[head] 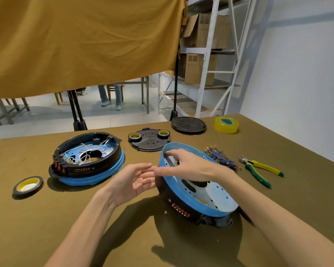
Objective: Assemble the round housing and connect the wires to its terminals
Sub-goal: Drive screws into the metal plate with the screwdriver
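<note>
Near the worktop's front edge, right of centre, your empty blue-lined round housing (pixel 199 191) sits tilted, its open face turned up and toward you. Your right hand (pixel 183 163) reaches across its far-left rim, fingers straight and slightly spread over the opening, gripping nothing. Your left hand (pixel 138 180) hovers just beside the housing's left wall, palm facing it, fingers relaxed and apart, perhaps brushing it; contact is unclear. The loose blue terminal wires (pixel 218 156) lie just behind the housing toward the right edge, so your right hand is the nearer one to fetch them. An already wired housing (pixel 89 158) sits well to the left.
</note>
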### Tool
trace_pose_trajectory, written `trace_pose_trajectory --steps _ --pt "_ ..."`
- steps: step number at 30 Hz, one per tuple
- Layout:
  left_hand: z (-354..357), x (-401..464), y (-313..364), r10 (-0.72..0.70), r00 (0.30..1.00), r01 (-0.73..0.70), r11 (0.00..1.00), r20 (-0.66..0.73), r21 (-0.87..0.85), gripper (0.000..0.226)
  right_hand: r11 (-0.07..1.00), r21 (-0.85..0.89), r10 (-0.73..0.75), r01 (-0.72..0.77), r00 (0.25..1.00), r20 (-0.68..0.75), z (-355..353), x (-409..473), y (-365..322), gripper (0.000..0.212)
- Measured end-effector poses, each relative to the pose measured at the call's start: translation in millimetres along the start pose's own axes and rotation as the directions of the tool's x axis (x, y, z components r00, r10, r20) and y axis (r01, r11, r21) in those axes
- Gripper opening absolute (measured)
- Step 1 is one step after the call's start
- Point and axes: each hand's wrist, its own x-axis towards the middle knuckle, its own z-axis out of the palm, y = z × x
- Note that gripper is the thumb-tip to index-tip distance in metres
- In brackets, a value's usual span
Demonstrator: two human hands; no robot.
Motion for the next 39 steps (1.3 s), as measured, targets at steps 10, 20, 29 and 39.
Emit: trace_pose_trajectory --steps 10,20,29,39 --pt "1 0 4 0.069 0.986 -0.033 0.974 0.153 -0.224 0.044 0.99 0.14 -0.006 0.019 0.996 -0.09 -44 -10 -5 0.041" --pt "2 11 -6 0.2 0.977 -0.188 0.972 -0.078 0.139 0.027 0.993 -0.093 -0.094 0.075 0.97 -0.222 -7 -8 -1 0.047" --pt "-7 28 -35 0.51 0.843 -0.205 0.6 -0.172 0.774 0.026 0.986 -0.106 -0.152 0.125 0.94 -0.307 -11 -14 8 0.02" --pt "-7 38 -58 0.606 0.788 -0.019 0.191 -0.103 0.981 0.014 0.982 -0.019 -0.178 0.19 0.873 -0.455 -29 -39 18 0.035"
